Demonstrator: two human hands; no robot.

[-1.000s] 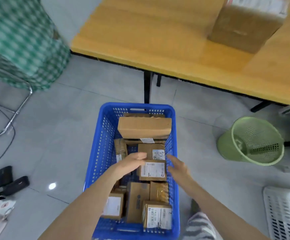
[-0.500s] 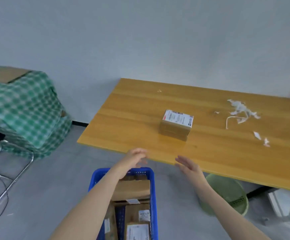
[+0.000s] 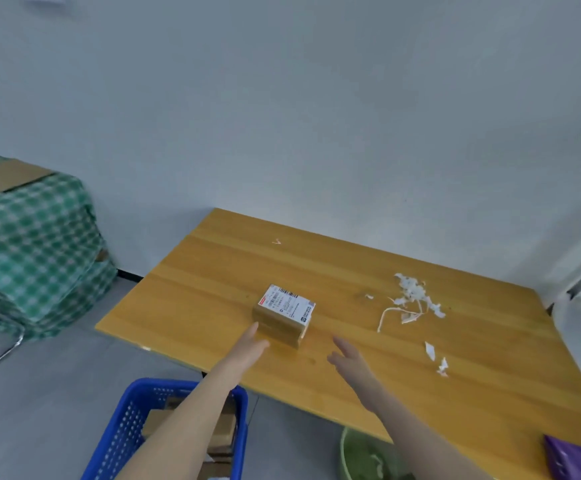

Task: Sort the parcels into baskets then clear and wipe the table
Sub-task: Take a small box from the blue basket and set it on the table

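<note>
A small brown cardboard parcel (image 3: 284, 315) with a white label on top sits on the wooden table (image 3: 213, 278). My left hand (image 3: 249, 346) reaches over the table's near edge, fingertips right at the parcel's left front corner, holding nothing. My right hand (image 3: 348, 356) hovers open a short way right of the parcel, apart from it. Below the table's edge stands a blue basket (image 3: 126, 424) with several brown parcels inside, partly hidden by my left forearm.
Torn white paper scraps (image 3: 410, 299) lie on the table's right half, with smaller bits (image 3: 436, 358) nearer me. A purple packet (image 3: 573, 459) lies at the table's near right corner. A green bin (image 3: 362, 455) stands under the table. A green checked cloth (image 3: 32, 244) covers something at left.
My view has lifted from the blue basket to the table. Both hands left the parcels in the basket and have reached forward over the table toward the single parcel.
</note>
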